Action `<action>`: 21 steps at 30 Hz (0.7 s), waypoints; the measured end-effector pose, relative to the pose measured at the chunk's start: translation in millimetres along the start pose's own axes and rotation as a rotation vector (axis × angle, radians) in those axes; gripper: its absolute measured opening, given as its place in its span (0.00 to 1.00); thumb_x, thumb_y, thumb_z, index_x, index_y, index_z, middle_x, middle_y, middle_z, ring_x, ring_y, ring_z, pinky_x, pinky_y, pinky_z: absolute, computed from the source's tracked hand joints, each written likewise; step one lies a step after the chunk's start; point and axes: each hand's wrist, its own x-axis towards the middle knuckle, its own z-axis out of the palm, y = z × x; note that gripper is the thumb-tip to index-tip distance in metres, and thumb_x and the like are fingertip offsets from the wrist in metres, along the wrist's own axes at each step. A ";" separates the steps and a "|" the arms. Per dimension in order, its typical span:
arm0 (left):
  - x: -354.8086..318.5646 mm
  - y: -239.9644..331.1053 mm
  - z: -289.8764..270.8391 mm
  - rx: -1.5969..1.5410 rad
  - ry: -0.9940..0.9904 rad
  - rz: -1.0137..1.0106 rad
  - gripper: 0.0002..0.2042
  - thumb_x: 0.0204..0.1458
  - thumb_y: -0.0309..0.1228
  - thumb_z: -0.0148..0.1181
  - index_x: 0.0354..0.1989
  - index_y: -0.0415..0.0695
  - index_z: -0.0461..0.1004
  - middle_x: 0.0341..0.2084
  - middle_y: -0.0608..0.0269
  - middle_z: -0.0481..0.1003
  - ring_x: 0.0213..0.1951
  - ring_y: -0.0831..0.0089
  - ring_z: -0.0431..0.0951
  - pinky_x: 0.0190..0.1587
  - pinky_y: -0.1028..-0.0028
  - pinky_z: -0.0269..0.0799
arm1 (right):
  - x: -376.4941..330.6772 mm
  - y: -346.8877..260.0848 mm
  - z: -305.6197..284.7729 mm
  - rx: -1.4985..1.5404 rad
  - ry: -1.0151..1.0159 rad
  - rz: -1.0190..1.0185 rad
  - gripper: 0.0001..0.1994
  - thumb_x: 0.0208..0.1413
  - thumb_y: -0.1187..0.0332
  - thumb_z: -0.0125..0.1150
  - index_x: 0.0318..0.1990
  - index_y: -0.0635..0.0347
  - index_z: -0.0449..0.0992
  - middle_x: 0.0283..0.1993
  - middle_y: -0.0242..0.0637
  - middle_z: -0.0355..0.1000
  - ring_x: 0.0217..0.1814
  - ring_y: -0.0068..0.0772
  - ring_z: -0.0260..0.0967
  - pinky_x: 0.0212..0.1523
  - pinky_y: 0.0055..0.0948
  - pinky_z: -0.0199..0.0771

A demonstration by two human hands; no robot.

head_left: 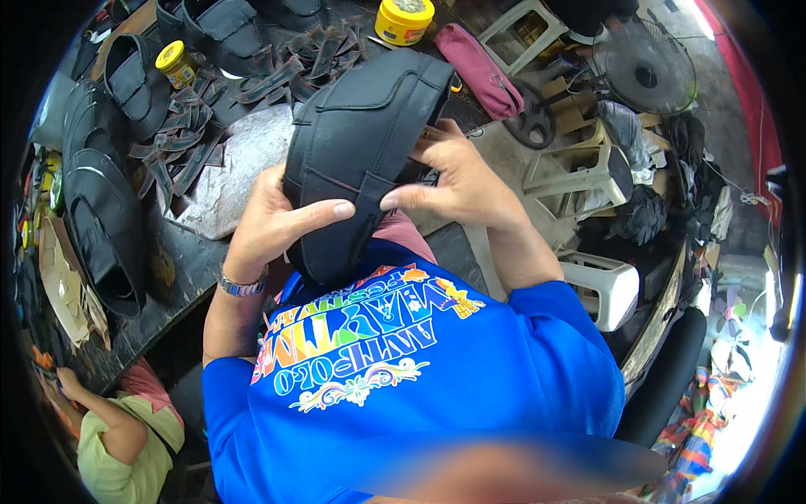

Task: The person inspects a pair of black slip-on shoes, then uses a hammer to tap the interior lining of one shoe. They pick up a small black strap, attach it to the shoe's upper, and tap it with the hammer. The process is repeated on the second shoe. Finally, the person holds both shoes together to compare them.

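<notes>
A large curved black stitched piece [353, 126], leather-like with seams and a flap line, is held up in front of my chest by both hands. I cannot tell exactly what kind of article it is. My left hand [281, 220] grips its left lower edge, with the thumb flat on the near face and the fingers hidden behind. On the other side my right hand [460, 181] is closed on the right edge. Its fingers reach into the piece's open side, partly hidden, and its thumb presses beside a small black tab [372, 191] on the lower band.
Similar black pieces [105, 218] line the table's left side. Dark strips [189, 139] lie heaped beyond a whitish slab [239, 172]. Two yellow tubs [405, 23] and a pink pouch [478, 71] are farther back. Stools [579, 176] and a fan [646, 74] stand right; another person [126, 437] is lower left.
</notes>
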 end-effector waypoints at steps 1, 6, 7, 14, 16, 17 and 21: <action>-1.0 1.6 4.6 -0.008 0.024 0.002 0.18 0.49 0.22 0.68 0.48 0.35 0.74 0.41 0.60 0.79 0.42 0.77 0.77 0.46 0.75 0.74 | -0.1 -3.6 4.2 -0.051 -0.023 0.043 0.29 0.47 0.46 0.68 0.50 0.59 0.78 0.59 0.48 0.70 0.64 0.53 0.63 0.66 0.44 0.52; 2.8 7.9 25.6 0.077 0.097 0.143 0.12 0.51 0.23 0.67 0.44 0.35 0.76 0.37 0.61 0.80 0.40 0.79 0.78 0.43 0.77 0.75 | -1.7 -25.7 1.1 -0.332 0.188 0.077 0.31 0.43 0.43 0.70 0.48 0.60 0.78 0.59 0.47 0.67 0.62 0.51 0.60 0.62 0.45 0.52; 7.6 9.0 27.9 -0.007 0.087 0.115 0.13 0.52 0.23 0.66 0.45 0.35 0.76 0.38 0.61 0.80 0.40 0.78 0.78 0.44 0.76 0.75 | -3.6 -29.7 -5.6 -0.333 0.256 0.127 0.31 0.43 0.44 0.70 0.47 0.59 0.77 0.57 0.46 0.68 0.59 0.50 0.61 0.61 0.45 0.53; 72.7 -17.6 87.7 -0.217 -0.182 0.218 0.20 0.58 0.27 0.60 0.58 0.36 0.66 0.50 0.61 0.75 0.50 0.77 0.74 0.55 0.73 0.71 | -20.0 -31.1 -56.4 0.190 0.618 0.318 0.12 0.43 0.70 0.71 0.36 0.65 0.83 0.37 0.38 0.79 0.42 0.30 0.72 0.50 0.29 0.65; 85.8 -29.2 98.3 -0.224 -0.297 0.136 0.21 0.60 0.28 0.58 0.60 0.37 0.64 0.54 0.61 0.71 0.53 0.75 0.72 0.58 0.71 0.68 | -31.9 -19.0 -72.8 0.178 0.571 0.394 0.12 0.44 0.73 0.70 0.38 0.68 0.82 0.37 0.37 0.79 0.42 0.27 0.72 0.47 0.27 0.68; 93.2 -34.6 101.3 -0.091 -0.279 0.256 0.22 0.60 0.30 0.59 0.60 0.36 0.63 0.51 0.60 0.72 0.52 0.76 0.71 0.57 0.71 0.68 | -36.7 -9.1 -81.4 0.204 0.565 0.430 0.12 0.45 0.74 0.70 0.39 0.68 0.82 0.38 0.36 0.79 0.42 0.25 0.72 0.47 0.26 0.69; 116.5 -53.2 85.8 0.585 -0.313 0.385 0.18 0.55 0.31 0.61 0.52 0.37 0.71 0.43 0.52 0.74 0.49 0.60 0.77 0.52 0.66 0.72 | -57.5 40.9 -133.0 0.286 0.639 0.495 0.11 0.48 0.75 0.68 0.41 0.68 0.81 0.37 0.35 0.79 0.38 0.22 0.74 0.44 0.22 0.74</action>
